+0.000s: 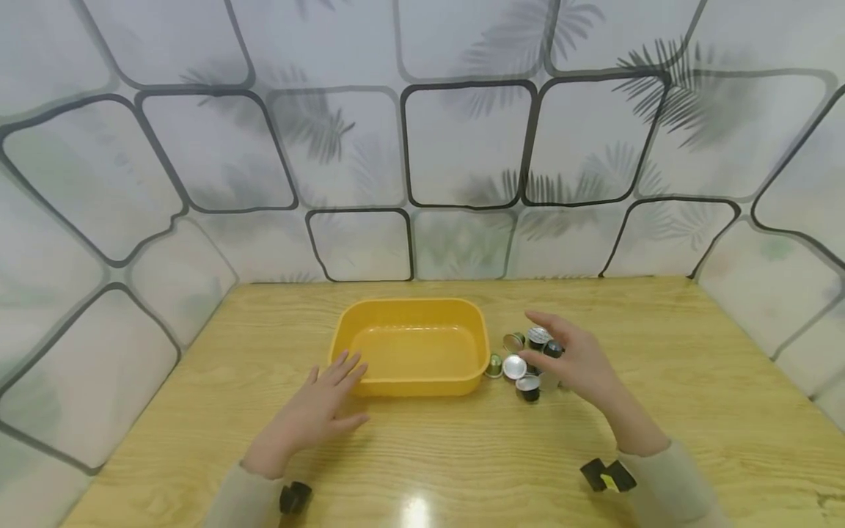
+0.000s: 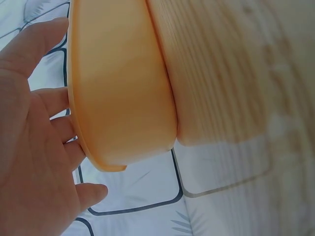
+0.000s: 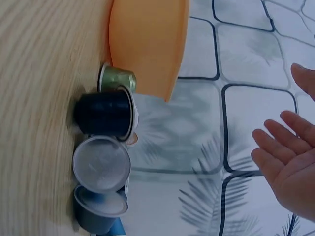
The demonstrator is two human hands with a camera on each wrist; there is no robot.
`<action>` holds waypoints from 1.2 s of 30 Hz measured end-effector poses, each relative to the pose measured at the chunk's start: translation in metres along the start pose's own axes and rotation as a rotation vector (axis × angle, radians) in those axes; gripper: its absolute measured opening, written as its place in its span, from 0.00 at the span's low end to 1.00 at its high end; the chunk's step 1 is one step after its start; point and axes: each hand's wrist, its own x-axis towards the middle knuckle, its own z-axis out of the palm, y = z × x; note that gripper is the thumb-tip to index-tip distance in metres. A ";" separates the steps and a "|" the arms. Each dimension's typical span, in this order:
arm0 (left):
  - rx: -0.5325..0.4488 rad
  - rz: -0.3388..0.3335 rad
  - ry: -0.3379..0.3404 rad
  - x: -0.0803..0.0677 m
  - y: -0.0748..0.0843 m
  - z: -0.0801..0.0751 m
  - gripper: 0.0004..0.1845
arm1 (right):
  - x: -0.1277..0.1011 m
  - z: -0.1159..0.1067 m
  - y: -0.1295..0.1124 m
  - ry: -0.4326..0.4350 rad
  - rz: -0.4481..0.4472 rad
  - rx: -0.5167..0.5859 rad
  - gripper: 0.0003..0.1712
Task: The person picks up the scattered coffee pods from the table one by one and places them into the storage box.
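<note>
Head view: the yellow plastic tub sits mid-surface, with a tight cluster of coffee capsules just beyond its right end. The right hand hovers over that cluster, its grip holding nothing, thumb and fingers spread apart. The left hand lies at the tub's near-left corner, fingers loosely extended over the rim, its grip not curled round anything; whether it bears weight I cannot tell.

Likely trouble is crowding: fingers lowered around one capsule could knock its neighbours, and any lying on their sides might roll. Tapered, smooth walls could slip from a pinch set too low. The green capsule, lid-down just beside the tub, could topple if the tub is nudged rightward. Heavy pressure on the rim might tilt the tub.
</note>
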 end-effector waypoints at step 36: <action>-0.024 0.009 0.010 0.002 0.002 -0.002 0.36 | 0.001 -0.033 0.060 -0.201 0.080 0.003 0.32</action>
